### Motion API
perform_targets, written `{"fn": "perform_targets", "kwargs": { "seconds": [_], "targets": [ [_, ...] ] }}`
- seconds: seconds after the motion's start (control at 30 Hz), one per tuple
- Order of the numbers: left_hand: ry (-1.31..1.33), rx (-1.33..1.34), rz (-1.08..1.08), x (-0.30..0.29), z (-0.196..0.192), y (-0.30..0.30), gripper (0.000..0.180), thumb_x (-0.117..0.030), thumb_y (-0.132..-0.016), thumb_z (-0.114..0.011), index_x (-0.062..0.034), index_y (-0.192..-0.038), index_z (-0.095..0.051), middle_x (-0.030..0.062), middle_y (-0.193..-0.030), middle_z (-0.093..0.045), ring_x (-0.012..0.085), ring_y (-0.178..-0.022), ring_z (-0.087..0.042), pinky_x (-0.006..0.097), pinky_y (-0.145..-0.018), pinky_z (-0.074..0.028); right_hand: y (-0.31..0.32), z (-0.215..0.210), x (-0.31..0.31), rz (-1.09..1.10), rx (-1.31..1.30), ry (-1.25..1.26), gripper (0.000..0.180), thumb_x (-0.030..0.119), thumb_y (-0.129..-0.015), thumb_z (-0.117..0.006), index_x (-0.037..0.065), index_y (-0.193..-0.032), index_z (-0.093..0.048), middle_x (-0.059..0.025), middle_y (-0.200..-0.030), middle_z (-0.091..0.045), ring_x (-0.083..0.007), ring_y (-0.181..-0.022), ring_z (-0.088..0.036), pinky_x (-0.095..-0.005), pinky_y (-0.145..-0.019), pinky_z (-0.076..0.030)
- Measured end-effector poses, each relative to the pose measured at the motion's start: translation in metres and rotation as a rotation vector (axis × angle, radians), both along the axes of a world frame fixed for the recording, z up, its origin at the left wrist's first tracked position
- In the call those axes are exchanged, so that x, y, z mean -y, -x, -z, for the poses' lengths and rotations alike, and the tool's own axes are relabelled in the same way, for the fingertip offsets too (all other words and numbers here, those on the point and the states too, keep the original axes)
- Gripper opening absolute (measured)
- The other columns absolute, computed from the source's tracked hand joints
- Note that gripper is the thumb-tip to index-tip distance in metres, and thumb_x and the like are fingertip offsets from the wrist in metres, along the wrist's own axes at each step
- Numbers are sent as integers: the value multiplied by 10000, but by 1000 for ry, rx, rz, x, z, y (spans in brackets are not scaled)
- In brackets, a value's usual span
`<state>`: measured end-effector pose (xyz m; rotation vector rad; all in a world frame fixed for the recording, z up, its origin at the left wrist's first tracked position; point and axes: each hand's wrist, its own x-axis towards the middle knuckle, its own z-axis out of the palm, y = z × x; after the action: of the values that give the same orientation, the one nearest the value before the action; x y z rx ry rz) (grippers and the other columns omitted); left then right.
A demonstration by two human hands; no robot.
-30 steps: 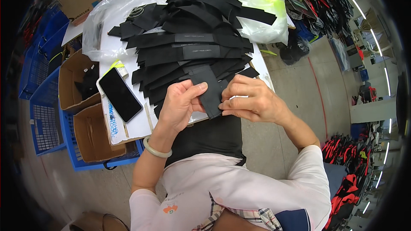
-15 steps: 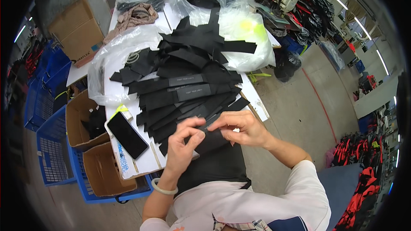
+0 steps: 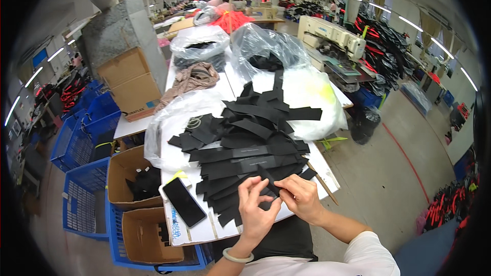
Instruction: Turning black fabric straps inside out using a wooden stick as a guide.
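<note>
Strip [image 3: 269,179] pinched in right hand [image 3: 303,198] fingers; left hand [image 3: 255,213] grip unclear. Heaped strips [image 3: 254,129] remain; finished share indeterminable.

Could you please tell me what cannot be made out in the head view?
In the head view:
Black strip: partly hidden by the left hand and right hand.
Print on the grey label: too small to read.
Lower cardboard box: its right part is hidden by the white table.
White sleeve: cut off by the lower edge.
</note>
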<state>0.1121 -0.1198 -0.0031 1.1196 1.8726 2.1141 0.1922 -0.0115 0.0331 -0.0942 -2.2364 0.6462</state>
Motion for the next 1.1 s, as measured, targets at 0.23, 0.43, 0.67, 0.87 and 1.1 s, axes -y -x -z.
{"fn": "perform_targets", "kwargs": {
  "seconds": [0.23, 0.43, 0.67, 0.87, 1.1],
  "targets": [
    [161, -362, -378, -12, 8, 5, 195, 73, -731, -612, 22, -913, -660, 102, -853, -603, 207, -781, -614, 296, -625, -495, 8, 9, -5, 49, -11, -64, 163, -29, -700, -667, -8, -857, -625, -107, -739, -575, -218, -575, -572, -300, -495, -446],
    [250, -521, -329, -12, 12, 7, 177, 39, -748, -600, 2, -919, -629, 129, -779, -595, 295, -745, -591, 381, -651, -485, 14, 53, -5, -244, 12, 1629, 40, 2, -799, -652, 25, -829, -637, 37, -665, -525, -35, -544, -439, -186, -459, -307],
    [171, -246, -127, 7, 16, 19, 66, 29, -836, -568, 39, -895, -596, 135, -764, -614, 245, -631, -620, 323, -550, -493, 26, 54, 5, -590, 64, 1830, 259, 90, -823, -605, 82, -594, -483, 59, -469, -349, -54, -410, -315, -213, -398, -245],
    [-119, 266, -200, -4, 16, 10, 104, -44, -916, -530, 57, -927, -553, 66, -760, -609, 82, -610, -586, 189, -519, -487, 27, 36, 14, -113, -17, 630, 74, 24, -822, -642, -41, -804, -611, -22, -693, -577, -47, -579, -518, -200, -501, -408],
    [-178, 308, -78, -19, 19, 0, 30, 46, -811, -580, 45, -834, -600, 64, -1032, -528, 107, -788, -524, 237, -656, -449, 30, 42, 8, 175, -224, 219, 229, -108, -750, -570, -33, -966, -573, -140, -834, -623, -235, -662, -623, -302, -564, -487]
  ]
}}
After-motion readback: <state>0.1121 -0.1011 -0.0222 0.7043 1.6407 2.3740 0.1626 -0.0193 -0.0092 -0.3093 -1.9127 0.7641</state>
